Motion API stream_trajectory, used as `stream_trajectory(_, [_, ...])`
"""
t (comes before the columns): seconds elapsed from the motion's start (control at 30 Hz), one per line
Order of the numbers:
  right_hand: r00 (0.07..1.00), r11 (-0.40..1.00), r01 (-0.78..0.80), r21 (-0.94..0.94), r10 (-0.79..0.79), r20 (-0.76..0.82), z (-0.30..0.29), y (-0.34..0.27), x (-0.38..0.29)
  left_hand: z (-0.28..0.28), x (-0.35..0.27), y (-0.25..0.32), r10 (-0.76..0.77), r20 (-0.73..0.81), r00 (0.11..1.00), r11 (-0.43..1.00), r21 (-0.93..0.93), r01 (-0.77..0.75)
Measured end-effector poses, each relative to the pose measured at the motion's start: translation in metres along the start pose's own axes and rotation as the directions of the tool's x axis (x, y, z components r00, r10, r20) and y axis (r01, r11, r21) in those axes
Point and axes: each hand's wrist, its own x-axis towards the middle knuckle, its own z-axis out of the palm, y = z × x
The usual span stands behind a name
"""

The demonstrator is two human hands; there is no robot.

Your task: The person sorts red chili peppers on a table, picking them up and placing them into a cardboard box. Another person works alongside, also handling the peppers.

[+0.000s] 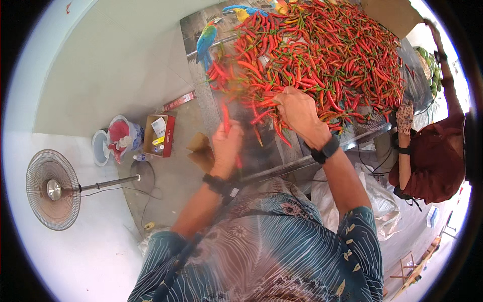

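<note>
A broad heap of red chili peppers (339, 56), many with green stems, covers much of the table (260, 158). My left hand (227, 141) is closed around a red chili (225, 113) near the front left of the table, and a red tip shows below the fist. At the near edge of the heap, my right hand (298, 113) has its fingers bent down among the chilies. Whether it grips one is hidden by the hand itself. A blurred patch in the view softens the chilies left of centre.
Another person (430, 162) in dark red works at the table's right end, a patterned glove (405, 117) by the heap. A standing fan (53, 190), a bucket (126, 132) and an open red box (160, 136) stand to the left. White sacks (373, 196) lie below the table.
</note>
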Motion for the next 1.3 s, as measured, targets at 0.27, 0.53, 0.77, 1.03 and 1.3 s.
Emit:
stream_trajectory(0.27, [0.995,0.98,0.087,-0.18,-0.077,0.06,0.017,0.012,0.018,-0.007,0.002,-0.01,0.066,0.037,0.997,0.997,0.025,-0.067])
stream_trajectory(0.53, [0.992,0.999,-0.049,0.01,0.047,0.121,-0.004,0.018,0.011,-0.005,-0.003,-0.005,0.043,0.035,0.998,0.997,0.054,-0.045])
stream_trajectory(0.77, [0.986,0.919,-0.126,0.374,0.158,-0.055,-0.01,0.013,-0.019,-0.008,-0.002,-0.01,0.107,0.028,0.994,0.984,0.141,-0.11])
stream_trajectory(1.03, [0.923,0.768,-0.277,0.577,0.379,-0.062,-0.014,0.001,-0.076,-0.007,-0.001,-0.008,0.032,0.057,0.998,0.988,0.151,-0.041])
stream_trajectory(1.3, [0.987,0.376,-0.158,0.913,0.075,0.14,0.041,-0.064,-0.058,-0.021,0.01,-0.024,0.116,0.145,0.983,0.98,0.143,-0.137])
